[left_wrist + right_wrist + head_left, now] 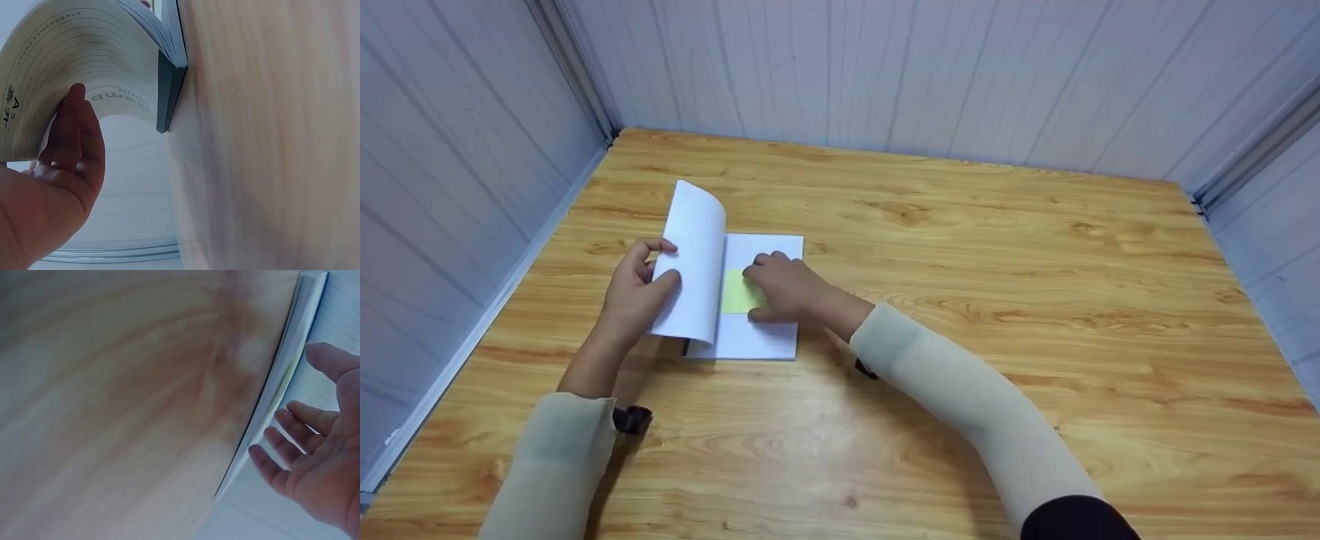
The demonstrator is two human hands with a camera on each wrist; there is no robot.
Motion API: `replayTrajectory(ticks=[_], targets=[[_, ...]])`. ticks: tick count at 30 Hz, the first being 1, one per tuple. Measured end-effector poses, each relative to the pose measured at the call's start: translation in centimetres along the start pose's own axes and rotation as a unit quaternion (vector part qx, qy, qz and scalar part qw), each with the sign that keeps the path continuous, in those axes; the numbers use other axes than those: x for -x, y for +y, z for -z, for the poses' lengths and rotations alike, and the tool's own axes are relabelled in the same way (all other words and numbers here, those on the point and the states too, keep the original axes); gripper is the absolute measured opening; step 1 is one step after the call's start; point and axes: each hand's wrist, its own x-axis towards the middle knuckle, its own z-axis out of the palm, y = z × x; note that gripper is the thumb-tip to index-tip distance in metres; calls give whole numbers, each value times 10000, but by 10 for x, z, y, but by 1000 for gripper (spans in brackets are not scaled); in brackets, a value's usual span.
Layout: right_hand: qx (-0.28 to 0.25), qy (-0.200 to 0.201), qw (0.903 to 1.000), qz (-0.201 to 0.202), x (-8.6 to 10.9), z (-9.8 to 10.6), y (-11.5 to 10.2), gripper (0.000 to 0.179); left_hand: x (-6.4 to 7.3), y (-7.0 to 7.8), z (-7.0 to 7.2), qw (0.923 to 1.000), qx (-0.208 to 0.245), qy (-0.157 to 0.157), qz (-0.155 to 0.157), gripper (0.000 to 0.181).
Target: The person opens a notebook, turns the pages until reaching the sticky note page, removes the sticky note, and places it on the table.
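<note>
A notebook [757, 346] lies opened on the table. My left hand [634, 292] holds a lifted bundle of its lined pages [694, 247] at the left edge, thumb on the facing side. In the left wrist view, the fingers lie behind the curved pages [124, 62], and a dark cover edge [169, 93] shows. A yellow sticky note [735, 295] is on the right-hand page, partly covered by my right hand [787, 289]. The right wrist view shows the fingers spread and slightly bent over the page; whether they touch the note cannot be told.
The wooden table [997, 262] stretches to the right of the notebook. Pale panelled walls [855, 75] enclose it at the back and both sides. Dark wrist devices [632, 420] sit under the forearms.
</note>
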Motion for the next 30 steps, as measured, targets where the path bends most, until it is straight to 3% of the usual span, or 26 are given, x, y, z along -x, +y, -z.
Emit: replayTrajectory(ticks=[9, 23, 30], targets=[[365, -214, 9989, -208, -4, -2, 4, 52, -1, 1, -1, 9999, -116, -18, 0, 26], [189, -331, 9987, -327, -5, -2, 3, 48, -3, -2, -2, 9996, -234, -9, 155, 27], [193, -165, 9989, -407, -3, -2, 0, 40, -4, -3, -1, 9996, -185, -8, 231, 29]])
